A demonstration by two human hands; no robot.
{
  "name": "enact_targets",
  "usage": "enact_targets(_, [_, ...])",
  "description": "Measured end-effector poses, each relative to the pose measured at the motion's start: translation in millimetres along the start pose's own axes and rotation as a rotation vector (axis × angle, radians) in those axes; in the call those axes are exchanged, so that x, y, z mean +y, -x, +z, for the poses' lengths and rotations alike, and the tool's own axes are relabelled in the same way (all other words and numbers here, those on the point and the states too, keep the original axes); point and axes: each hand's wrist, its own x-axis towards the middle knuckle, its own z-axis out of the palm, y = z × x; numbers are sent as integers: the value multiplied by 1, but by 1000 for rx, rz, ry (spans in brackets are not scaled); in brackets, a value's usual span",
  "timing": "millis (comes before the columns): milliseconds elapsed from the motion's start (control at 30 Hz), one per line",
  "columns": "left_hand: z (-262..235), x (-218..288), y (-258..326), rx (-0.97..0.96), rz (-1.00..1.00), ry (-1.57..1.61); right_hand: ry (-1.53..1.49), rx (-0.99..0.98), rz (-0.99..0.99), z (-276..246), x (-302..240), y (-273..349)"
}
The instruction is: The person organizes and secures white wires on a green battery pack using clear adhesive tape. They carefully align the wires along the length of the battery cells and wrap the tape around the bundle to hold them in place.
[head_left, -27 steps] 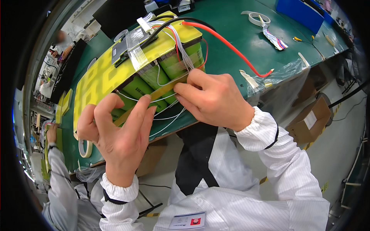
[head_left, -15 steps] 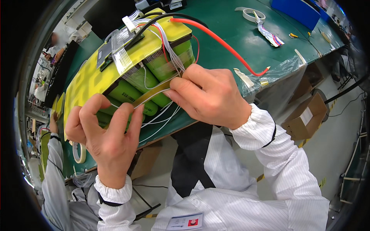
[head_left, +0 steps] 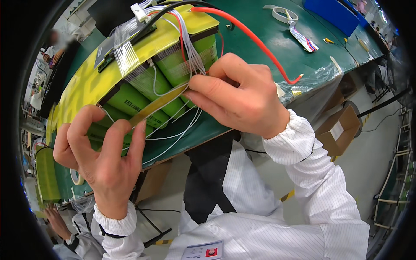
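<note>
A strip of amber tape [head_left: 159, 103] is stretched between my two hands, along the near side of a battery pack. My left hand [head_left: 106, 158] pinches its left end between thumb and forefinger, the other fingers raised and curled. The right end is pinched by my right hand [head_left: 245, 97], close to a bundle of thin white wires [head_left: 193, 56]. Behind the strip stand the pack's large green cells [head_left: 130, 102], under a yellow top board [head_left: 82, 80]. Clear tape [head_left: 124, 47] holds wires down across the board. Whether the strip touches the cells I cannot tell.
A thick red cable [head_left: 253, 41] arcs from the pack over the green table [head_left: 255, 26]. Farther right lie a tape roll [head_left: 286, 16], a ribbon cable [head_left: 303, 40] and a blue bin [head_left: 333, 15]. Another tape roll [head_left: 77, 177] sits left; a co-worker's hand [head_left: 56, 221] shows beyond.
My left hand has moved left and slightly down, and more of the amber strip shows between my hands. The pack sits farther left in view. The co-worker's hand at left has shifted lower.
</note>
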Motion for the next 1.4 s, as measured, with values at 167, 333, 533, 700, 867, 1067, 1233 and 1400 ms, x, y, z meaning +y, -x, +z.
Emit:
enact_targets(167, [0, 0, 0, 4, 7, 2, -34, -73, -63, -9, 4, 0])
enact_targets(333, [0, -2, 2, 0, 12, -21, -8, -51, -100, -3, 9, -2])
enact_targets(533, [-3, -2, 5, -20, 1, -17, -51, -88, -87, -9, 9, -6])
enact_targets(700, [-3, -4, 3, -7, 23, -23, -65, -120, -82, -11, 12, -10])
enact_targets(867, [-1, -4, 3, 12, 17, -14, -127, -127, -52, -11, 14, -12])
enact_targets(1067, [-2, -5, 6, 13, -32, 17, -212, -35, -107, -6, 22, -15])
enact_targets(1233, [-1, -3, 4, 17, -26, 18, -232, -26, -58, -9, 21, -16])
enact_targets(1400, [-4, -5, 4, -3, -23, -15, -251, -37, -51, -10, 21, -16])
